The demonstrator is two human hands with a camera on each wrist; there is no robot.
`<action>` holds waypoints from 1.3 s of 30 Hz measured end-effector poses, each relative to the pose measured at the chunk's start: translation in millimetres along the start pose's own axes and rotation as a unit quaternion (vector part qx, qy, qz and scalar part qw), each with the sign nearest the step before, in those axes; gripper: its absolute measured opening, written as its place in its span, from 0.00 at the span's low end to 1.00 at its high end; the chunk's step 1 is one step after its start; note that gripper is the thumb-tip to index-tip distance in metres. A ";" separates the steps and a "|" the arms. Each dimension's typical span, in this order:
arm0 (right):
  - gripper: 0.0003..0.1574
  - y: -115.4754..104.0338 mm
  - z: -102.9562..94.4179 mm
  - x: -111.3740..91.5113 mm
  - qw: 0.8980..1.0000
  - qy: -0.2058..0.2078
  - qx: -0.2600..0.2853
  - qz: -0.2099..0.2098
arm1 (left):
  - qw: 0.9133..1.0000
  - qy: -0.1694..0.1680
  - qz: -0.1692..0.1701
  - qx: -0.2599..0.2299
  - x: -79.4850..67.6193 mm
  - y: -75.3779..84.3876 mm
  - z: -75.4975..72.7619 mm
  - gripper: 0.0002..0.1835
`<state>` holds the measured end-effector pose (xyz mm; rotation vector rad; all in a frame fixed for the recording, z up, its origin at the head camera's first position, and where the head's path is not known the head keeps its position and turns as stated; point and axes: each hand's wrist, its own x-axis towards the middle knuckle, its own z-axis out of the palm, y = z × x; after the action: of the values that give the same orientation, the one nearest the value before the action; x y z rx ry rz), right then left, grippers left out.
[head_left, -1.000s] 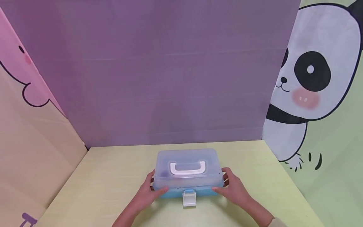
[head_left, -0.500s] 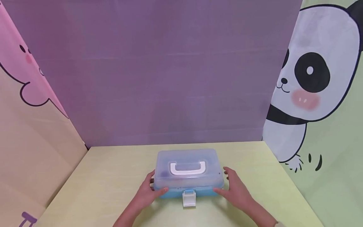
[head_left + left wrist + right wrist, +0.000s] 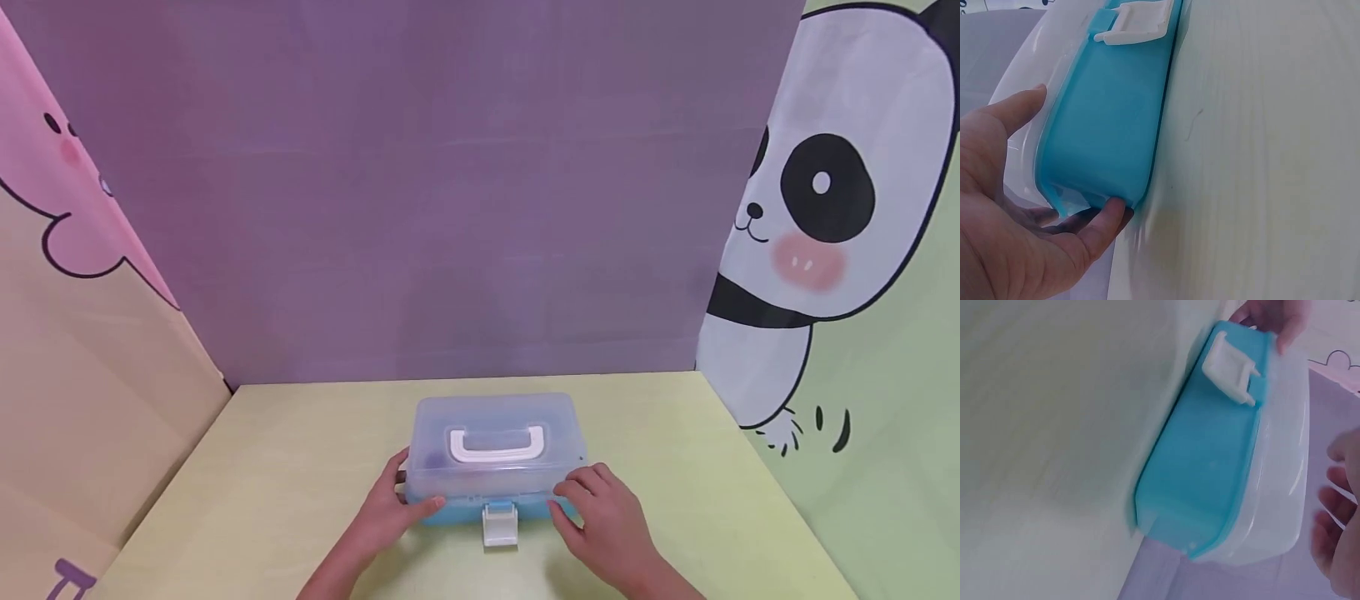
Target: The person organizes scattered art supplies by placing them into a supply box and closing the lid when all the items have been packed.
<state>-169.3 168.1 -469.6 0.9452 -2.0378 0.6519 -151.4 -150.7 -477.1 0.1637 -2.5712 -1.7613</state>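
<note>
A storage box [image 3: 495,483] with a clear lid [image 3: 435,425], a blue base [image 3: 1104,119] and a white carry handle [image 3: 497,454] sits on the table. The lid is down, while the white front latch [image 3: 500,525] sticks outward, unfastened. My left hand [image 3: 390,508] holds the box's left end, fingers around the side and thumb at the front corner. Near the front right corner is my right hand [image 3: 607,517], its fingers loosely bent. In the right wrist view this hand [image 3: 1344,512] is apart from the box, with nothing in it.
The pale wooden table [image 3: 315,450] extends around the box. A purple backdrop [image 3: 450,208] stands behind it. Side panels bear a pink cartoon figure [image 3: 82,242] on the left and a panda [image 3: 825,275] on the right.
My right hand has let go of the box's right end and moved forward and left to the front right corner, fingers bending. My left hand and the box stay in place.
</note>
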 end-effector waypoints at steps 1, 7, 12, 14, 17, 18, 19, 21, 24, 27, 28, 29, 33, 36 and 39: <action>0.05 -1.4 1.2 -0.7 1.000 -0.011 0.005 -0.004 | 1.000 0.001 -0.001 0.002 1.0 -0.9 -0.1 0.50; 0.12 -7.2 11.0 -7.8 0.995 -0.098 0.009 -0.004 | 1.000 0.005 -0.005 0.003 3.9 -4.0 0.5 0.50; 0.11 -9.2 19.6 -14.1 0.986 -0.164 0.031 0.020 | 1.000 0.006 -0.003 0.000 0.7 -2.3 0.8 0.50; 0.10 -10.0 21.6 -14.9 0.977 -0.202 0.049 0.039 | 1.000 0.008 -0.002 0.000 -0.7 -1.8 0.7 0.51; 0.09 -12.3 22.5 -12.0 0.950 -0.283 0.104 0.082 | 1.000 0.012 -0.001 -0.004 -2.3 -2.3 0.9 0.51; 0.09 -13.2 22.7 -10.4 0.937 -0.311 0.127 0.099 | 1.000 0.014 0.000 -0.008 -2.7 -2.7 1.1 0.52; 0.09 -14.1 23.0 -8.8 0.922 -0.337 0.150 0.117 | 1.000 0.016 0.002 -0.009 -3.1 -3.2 1.3 0.52; 0.10 -15.3 23.7 -6.3 0.892 -0.379 0.193 0.154 | 1.000 0.021 0.005 -0.014 -3.6 -4.1 2.0 0.52; 0.11 -16.7 25.2 -5.7 0.860 -0.404 0.246 0.192 | 0.999 0.032 0.010 -0.017 -3.5 -6.0 3.6 0.52; 0.12 -18.4 25.2 -6.5 0.841 -0.406 0.286 0.215 | 0.999 0.042 0.008 -0.021 -3.8 -7.5 5.1 0.51; 0.12 -19.0 25.0 -6.9 0.837 -0.403 0.297 0.220 | 0.999 0.045 0.006 -0.026 -4.1 -7.9 5.4 0.51; 0.12 -19.7 24.6 -7.1 0.834 -0.401 0.306 0.226 | 0.998 0.048 0.005 -0.030 -4.5 -8.0 5.5 0.51; 0.14 -22.3 22.7 -7.5 0.813 -0.390 0.343 0.261 | 0.997 0.061 -0.003 -0.043 -7.6 -7.2 5.4 0.50; 0.13 -25.1 21.9 -6.9 0.790 -0.382 0.380 0.292 | 0.997 0.069 -0.006 -0.042 -10.3 -5.4 5.1 0.48; 0.12 -27.9 22.7 -6.2 0.776 -0.372 0.406 0.309 | 0.997 0.071 -0.003 -0.038 -12.3 -4.1 5.1 0.47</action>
<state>-154.3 138.1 -484.1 1.0865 -2.8723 1.8708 -139.2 -146.2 -482.2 0.2858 -2.4049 -1.7755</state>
